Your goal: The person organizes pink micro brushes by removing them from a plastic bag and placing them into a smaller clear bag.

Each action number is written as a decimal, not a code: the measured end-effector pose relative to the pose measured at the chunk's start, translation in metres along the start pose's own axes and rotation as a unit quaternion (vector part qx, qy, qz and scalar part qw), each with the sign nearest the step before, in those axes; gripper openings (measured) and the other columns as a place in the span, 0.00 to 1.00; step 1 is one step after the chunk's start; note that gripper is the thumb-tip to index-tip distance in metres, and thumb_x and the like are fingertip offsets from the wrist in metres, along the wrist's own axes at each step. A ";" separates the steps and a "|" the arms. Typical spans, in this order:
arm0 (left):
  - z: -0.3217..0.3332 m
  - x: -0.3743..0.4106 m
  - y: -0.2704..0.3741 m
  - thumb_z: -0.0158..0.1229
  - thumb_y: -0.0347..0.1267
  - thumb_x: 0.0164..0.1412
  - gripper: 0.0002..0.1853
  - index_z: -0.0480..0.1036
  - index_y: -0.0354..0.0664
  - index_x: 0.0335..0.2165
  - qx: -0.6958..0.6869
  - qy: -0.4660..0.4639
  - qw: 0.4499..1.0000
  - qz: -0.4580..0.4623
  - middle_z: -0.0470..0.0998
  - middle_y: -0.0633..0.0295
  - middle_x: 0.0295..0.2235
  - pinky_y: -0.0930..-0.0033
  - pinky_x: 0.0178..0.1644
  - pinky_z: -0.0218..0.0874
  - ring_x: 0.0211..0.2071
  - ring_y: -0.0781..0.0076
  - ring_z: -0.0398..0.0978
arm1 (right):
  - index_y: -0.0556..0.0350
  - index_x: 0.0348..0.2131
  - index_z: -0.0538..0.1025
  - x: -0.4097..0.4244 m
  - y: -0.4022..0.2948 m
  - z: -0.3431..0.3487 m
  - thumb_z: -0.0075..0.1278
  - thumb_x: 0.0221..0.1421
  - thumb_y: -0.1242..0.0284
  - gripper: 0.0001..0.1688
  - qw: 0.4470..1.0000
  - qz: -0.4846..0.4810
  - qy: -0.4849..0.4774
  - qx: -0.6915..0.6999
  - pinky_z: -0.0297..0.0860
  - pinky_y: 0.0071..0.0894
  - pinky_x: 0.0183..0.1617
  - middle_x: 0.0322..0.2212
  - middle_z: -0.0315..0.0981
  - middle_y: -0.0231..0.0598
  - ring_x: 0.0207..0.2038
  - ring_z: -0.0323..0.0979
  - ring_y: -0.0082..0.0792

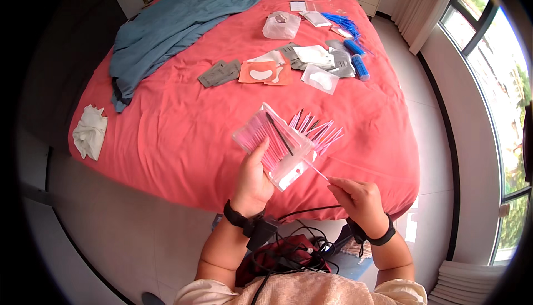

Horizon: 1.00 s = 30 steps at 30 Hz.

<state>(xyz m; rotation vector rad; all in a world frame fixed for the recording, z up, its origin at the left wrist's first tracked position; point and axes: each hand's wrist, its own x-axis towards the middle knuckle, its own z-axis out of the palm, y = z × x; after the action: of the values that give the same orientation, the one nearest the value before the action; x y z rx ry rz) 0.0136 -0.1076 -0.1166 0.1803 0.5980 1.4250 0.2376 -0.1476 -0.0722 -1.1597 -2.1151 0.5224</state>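
Observation:
My left hand [255, 180] holds a clear plastic pouch [287, 176] of pink mascara wands, its thumb over the front. A single black wand [280, 134] lies diagonally across the pouch's front. My right hand [358, 203] pinches one thin pink stick [317, 169] by its lower end; the other end is at the pouch's right edge. Just behind the pouch, a loose pile of pink and black wands [320, 132] rests on the pink bedspread, partly hidden by the pouch.
Farther up the bedspread [175, 138] lie eye-patch sachets [257, 72], blue tubes [360, 67], blue micro brushes [343, 24] and a translucent bag [282, 25]. A blue-grey cloth [166, 34] covers the upper left; a white cloth [90, 132] is at the left edge. Black cables [287, 255] hang below my hands.

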 end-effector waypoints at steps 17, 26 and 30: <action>0.000 -0.016 -0.022 0.49 0.29 0.62 0.15 0.67 0.34 0.46 0.045 0.003 0.999 -0.025 0.73 0.58 0.43 0.64 0.50 0.65 0.44 0.69 0.73 | 0.55 0.45 0.75 -0.010 -0.003 0.044 0.56 0.49 0.78 0.20 0.978 0.117 -0.017 0.171 0.68 0.23 0.26 0.23 0.76 0.40 0.21 0.73 0.29; 0.011 -0.026 -0.019 0.47 0.28 0.61 0.15 0.67 0.35 0.47 0.083 -0.068 0.991 -0.074 0.74 0.57 0.42 0.63 0.48 0.66 0.44 0.67 0.73 | 0.59 0.36 0.70 -0.008 0.008 0.042 0.65 0.40 0.74 0.23 0.990 0.096 0.085 0.056 0.64 0.22 0.20 0.26 0.72 0.35 0.18 0.70 0.22; 0.007 -0.027 -0.015 0.47 0.28 0.62 0.16 0.66 0.35 0.48 0.073 -0.060 0.989 -0.115 0.74 0.57 0.43 0.62 0.49 0.66 0.44 0.66 0.73 | 0.58 0.42 0.70 0.006 0.003 0.039 0.64 0.39 0.75 0.28 0.996 0.044 0.064 0.050 0.66 0.23 0.23 0.37 0.72 0.40 0.21 0.71 0.26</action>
<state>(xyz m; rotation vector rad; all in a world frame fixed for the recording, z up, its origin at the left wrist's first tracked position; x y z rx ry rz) 0.0288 -0.1346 -0.1103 0.3009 0.6037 1.1396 0.2095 -0.1420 -0.0992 -1.2003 -1.9149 0.5714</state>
